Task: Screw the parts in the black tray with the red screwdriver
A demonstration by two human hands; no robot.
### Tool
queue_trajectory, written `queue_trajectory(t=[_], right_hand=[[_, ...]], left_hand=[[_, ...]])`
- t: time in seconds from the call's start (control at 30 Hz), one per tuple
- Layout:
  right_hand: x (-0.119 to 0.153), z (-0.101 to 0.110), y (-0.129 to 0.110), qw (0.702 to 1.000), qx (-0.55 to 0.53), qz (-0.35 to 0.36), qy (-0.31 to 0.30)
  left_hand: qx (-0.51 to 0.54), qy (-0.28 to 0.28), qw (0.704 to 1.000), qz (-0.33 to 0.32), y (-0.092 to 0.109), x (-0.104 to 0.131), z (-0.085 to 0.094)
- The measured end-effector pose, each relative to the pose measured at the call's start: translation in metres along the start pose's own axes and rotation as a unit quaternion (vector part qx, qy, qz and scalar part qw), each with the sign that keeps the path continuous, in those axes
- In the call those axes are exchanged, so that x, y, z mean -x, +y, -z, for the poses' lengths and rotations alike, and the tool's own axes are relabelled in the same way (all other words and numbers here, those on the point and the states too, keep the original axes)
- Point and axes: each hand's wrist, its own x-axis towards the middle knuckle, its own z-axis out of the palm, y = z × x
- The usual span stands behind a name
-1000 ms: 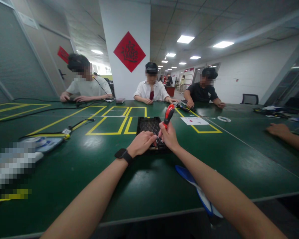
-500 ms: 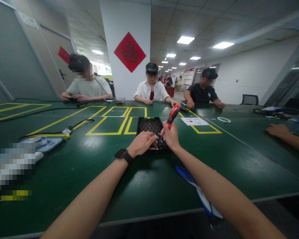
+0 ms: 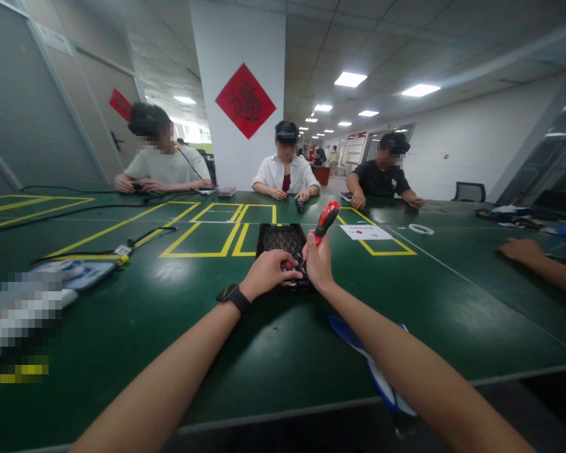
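A black open case (image 3: 281,239) with small compartments lies on the green table in front of me. My right hand (image 3: 319,264) is closed around a screwdriver (image 3: 329,220) with a red and black handle, tilted with its handle up and its shaft down toward the case. Over the near part of the case is my left hand (image 3: 270,274), its thumb and fingers bent together close to the screwdriver's lower end. Whatever sits between those fingertips is too small to make out. Both hands hide much of the near end of the case.
Three people sit across the green table (image 3: 179,340). Another person's hand (image 3: 523,249) rests at the right. Blue-and-white insoles (image 3: 380,377) lie under my right forearm. A paper sheet (image 3: 365,232), a white ring (image 3: 421,229), cables and a pixelated item at left lie around.
My left fingers have curled and shifted slightly at the case, while the right hand keeps the screwdriver. The middle person across has drawn a dark object in toward their body.
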Motion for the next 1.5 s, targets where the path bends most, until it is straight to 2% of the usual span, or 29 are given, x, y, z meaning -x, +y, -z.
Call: queue_trajectory(t=[0.17,0.37,0.6,0.87,1.1,1.23,1.33,1.5], right_hand=[[0.003,-0.004,-0.001,0.999,-0.038,-0.005,-0.004],[0.005,-0.007,0.003,0.996,-0.065,-0.035,-0.053],[0.005,-0.008,0.003,0.995,-0.077,-0.026,-0.051],[0.006,-0.007,-0.001,0.990,-0.096,-0.050,-0.089],[0.007,-0.008,-0.003,0.990,-0.103,-0.047,-0.083],[0.006,-0.006,-0.001,0.990,-0.100,-0.043,-0.084],[0.006,-0.005,-0.002,0.991,-0.095,-0.040,-0.080],[0.006,-0.006,-0.004,0.991,-0.103,-0.036,-0.075]], left_hand=[[0.080,-0.036,0.994,0.058,-0.006,-0.002,-0.006],[0.070,-0.029,0.997,0.021,-0.006,-0.002,-0.006],[0.093,-0.007,0.994,0.062,-0.005,0.000,-0.011],[0.090,-0.028,0.995,0.036,-0.004,0.001,-0.009],[0.094,-0.018,0.993,0.064,-0.006,0.001,-0.010],[0.158,-0.036,0.986,0.047,-0.005,0.002,-0.009],[0.195,-0.026,0.979,0.055,-0.004,0.002,-0.009],[0.124,-0.020,0.989,0.075,-0.007,0.002,-0.012]])
